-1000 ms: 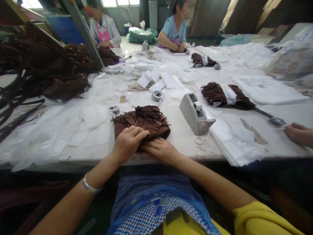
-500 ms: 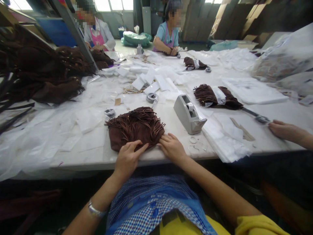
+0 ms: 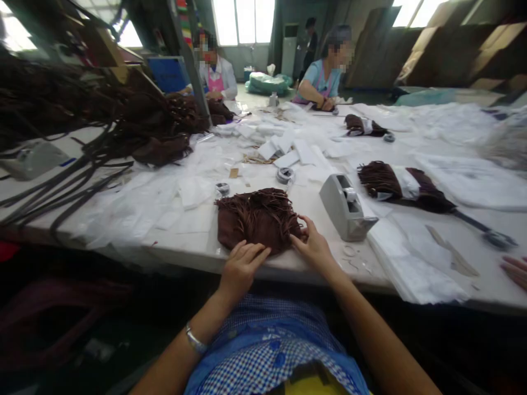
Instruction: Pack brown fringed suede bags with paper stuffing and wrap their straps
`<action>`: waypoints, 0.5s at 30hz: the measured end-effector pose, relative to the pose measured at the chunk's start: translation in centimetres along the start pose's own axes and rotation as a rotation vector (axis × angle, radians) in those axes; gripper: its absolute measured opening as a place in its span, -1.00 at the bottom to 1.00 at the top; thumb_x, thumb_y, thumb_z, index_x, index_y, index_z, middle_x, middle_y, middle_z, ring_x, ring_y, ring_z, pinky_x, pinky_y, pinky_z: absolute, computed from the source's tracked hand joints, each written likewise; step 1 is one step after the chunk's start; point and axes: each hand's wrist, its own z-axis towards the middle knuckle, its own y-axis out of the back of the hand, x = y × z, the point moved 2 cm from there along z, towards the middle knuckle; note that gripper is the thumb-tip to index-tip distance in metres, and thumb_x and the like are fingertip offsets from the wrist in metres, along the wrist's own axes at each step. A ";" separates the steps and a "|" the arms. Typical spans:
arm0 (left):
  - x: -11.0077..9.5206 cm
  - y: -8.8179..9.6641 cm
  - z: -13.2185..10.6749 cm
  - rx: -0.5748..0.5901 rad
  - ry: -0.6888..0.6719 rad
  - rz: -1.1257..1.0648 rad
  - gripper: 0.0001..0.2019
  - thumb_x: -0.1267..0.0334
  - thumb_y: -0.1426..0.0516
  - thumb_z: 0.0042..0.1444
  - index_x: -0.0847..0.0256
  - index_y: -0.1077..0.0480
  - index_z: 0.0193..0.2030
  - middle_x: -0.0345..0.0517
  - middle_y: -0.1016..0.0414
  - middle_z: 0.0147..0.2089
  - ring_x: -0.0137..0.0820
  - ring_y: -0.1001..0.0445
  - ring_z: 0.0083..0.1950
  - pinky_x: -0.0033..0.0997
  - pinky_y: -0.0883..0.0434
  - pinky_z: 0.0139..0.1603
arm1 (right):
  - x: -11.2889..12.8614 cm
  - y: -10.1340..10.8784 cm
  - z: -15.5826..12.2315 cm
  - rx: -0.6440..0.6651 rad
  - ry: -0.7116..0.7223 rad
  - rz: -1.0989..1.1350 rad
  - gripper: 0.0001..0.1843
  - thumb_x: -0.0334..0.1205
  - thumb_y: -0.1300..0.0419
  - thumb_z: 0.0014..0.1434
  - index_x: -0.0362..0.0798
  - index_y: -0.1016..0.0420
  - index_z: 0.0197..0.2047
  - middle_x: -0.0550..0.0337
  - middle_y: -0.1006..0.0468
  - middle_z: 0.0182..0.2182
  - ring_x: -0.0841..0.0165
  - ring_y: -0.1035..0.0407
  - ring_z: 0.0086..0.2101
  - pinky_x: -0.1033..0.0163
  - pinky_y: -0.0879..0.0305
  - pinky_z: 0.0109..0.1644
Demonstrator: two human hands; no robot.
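A brown fringed suede bag [image 3: 257, 218] lies flat on the white table [image 3: 284, 263], close to its near edge. My left hand [image 3: 242, 264] rests on the bag's near edge with its fingers stretched flat. My right hand [image 3: 313, 245] touches the bag's right side, fingers lightly curled against the fringe; it holds nothing that I can make out. A silver bracelet [image 3: 194, 340] sits on my left wrist.
A grey tape dispenser [image 3: 345, 206] stands right of the bag, with stacked white plastic bags [image 3: 411, 263] beyond it. Another wrapped fringed bag [image 3: 401, 184] lies further right. Brown bags and straps [image 3: 135, 120] pile up at the left. Two people work at the far end; another person's fingers [image 3: 514, 270] show at the right edge.
The view has swung left and up. Both hands slid off the top of the bag to its near edge and right side; the bag now lies spread flat.
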 end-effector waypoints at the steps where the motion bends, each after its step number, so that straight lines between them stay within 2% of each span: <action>1: -0.3 -0.2 -0.4 -0.007 0.002 -0.014 -0.48 0.56 0.03 0.23 0.16 -0.32 0.28 -0.04 -0.47 0.20 -0.24 -0.38 0.22 -0.03 -0.20 0.35 | 0.2 0.4 -0.2 -0.007 0.011 -0.061 -0.34 -0.11 -0.24 0.19 -0.11 -0.21 0.30 0.16 -0.59 -0.40 0.22 -0.50 -0.42 0.12 -0.44 -0.25; 3: -0.8 -0.6 -0.9 -0.012 0.027 -0.043 -0.45 0.58 0.08 0.21 0.24 -0.26 0.32 -0.03 -0.41 0.28 -0.25 -0.30 0.33 0.00 -0.14 0.41 | 1.3 1.5 -0.2 -0.135 0.119 -0.223 -0.48 -0.12 -0.17 0.25 -0.08 -0.30 0.24 0.06 -0.61 -0.30 0.14 -0.52 -0.28 0.01 -0.43 -0.11; 5: -1.2 -0.9 -0.9 -0.019 0.070 -0.080 -0.44 0.58 0.08 0.19 0.27 -0.25 0.33 -0.02 -0.38 0.30 -0.25 -0.26 0.36 0.01 -0.14 0.41 | 3.5 1.8 0.2 -0.268 0.324 -0.324 -0.56 -0.12 -0.12 0.31 -0.04 -0.36 0.22 -0.07 -0.55 0.01 0.06 -0.42 0.02 -0.10 -0.32 0.13; 6: -1.4 -1.0 -0.8 -0.026 0.087 -0.103 -0.44 0.58 0.08 0.19 0.27 -0.26 0.32 -0.02 -0.38 0.30 -0.25 -0.26 0.36 0.02 -0.16 0.41 | 4.8 1.3 0.8 -0.279 0.445 -0.341 -0.56 -0.12 -0.11 0.32 -0.02 -0.36 0.23 -0.08 -0.43 0.16 0.06 -0.30 0.16 -0.11 -0.22 0.24; 7: -1.5 -0.9 -0.7 -0.032 0.097 -0.130 -0.45 0.57 0.08 0.19 0.27 -0.27 0.31 -0.01 -0.38 0.30 -0.25 -0.27 0.36 0.03 -0.17 0.41 | 6.1 0.4 1.6 -0.237 0.564 -0.346 -0.53 -0.11 -0.10 0.34 -0.01 -0.33 0.27 -0.05 -0.30 0.28 0.08 -0.17 0.26 -0.11 -0.12 0.32; 9: -1.5 -0.5 -1.0 -0.040 0.079 -0.206 -0.49 0.55 0.06 0.21 0.23 -0.31 0.27 -0.02 -0.40 0.29 -0.26 -0.29 0.35 0.02 -0.18 0.41 | 8.1 -2.6 3.6 -0.053 0.742 -0.373 -0.46 -0.07 -0.08 0.35 0.02 -0.23 0.35 0.03 -0.09 0.40 0.11 0.06 0.37 -0.12 0.06 0.41; 11: -0.9 0.5 -1.9 -0.085 0.080 -0.301 -0.57 0.52 0.03 0.25 0.16 -0.39 0.18 -0.06 -0.46 0.22 -0.29 -0.35 0.30 -0.05 -0.25 0.38 | 8.6 -5.9 5.8 0.136 0.780 -0.401 -0.43 -0.04 -0.05 0.36 0.04 -0.17 0.39 0.06 0.00 0.42 0.11 0.19 0.40 -0.16 0.15 0.42; 12: -0.2 1.1 -2.6 -0.146 0.147 -0.332 -0.61 0.50 0.02 0.26 0.13 -0.43 0.12 -0.08 -0.50 0.18 -0.32 -0.39 0.26 -0.11 -0.29 0.35 | 8.4 -7.2 6.8 0.205 0.758 -0.400 -0.42 -0.03 -0.03 0.38 0.04 -0.14 0.41 0.07 0.02 0.43 0.11 0.23 0.41 -0.17 0.16 0.42; 13: 0.7 1.7 -3.3 -0.230 0.270 -0.346 -0.66 0.48 0.01 0.28 0.12 -0.46 0.07 -0.07 -0.53 0.12 -0.33 -0.43 0.21 -0.15 -0.35 0.31 | 8.0 -8.2 7.6 0.255 0.729 -0.386 -0.41 -0.02 0.00 0.39 0.05 -0.11 0.42 0.08 0.05 0.44 0.12 0.26 0.41 -0.17 0.17 0.43; 15: 2.8 2.6 -4.4 -0.370 0.612 -0.345 -0.72 0.41 -0.01 0.29 0.13 -0.45 0.04 -0.03 -0.54 0.05 -0.33 -0.51 0.10 -0.23 -0.48 0.15 | 6.9 -9.2 8.7 0.315 0.671 -0.330 -0.40 0.00 0.06 0.41 0.06 -0.03 0.44 0.11 0.10 0.45 0.15 0.32 0.42 -0.16 0.20 0.43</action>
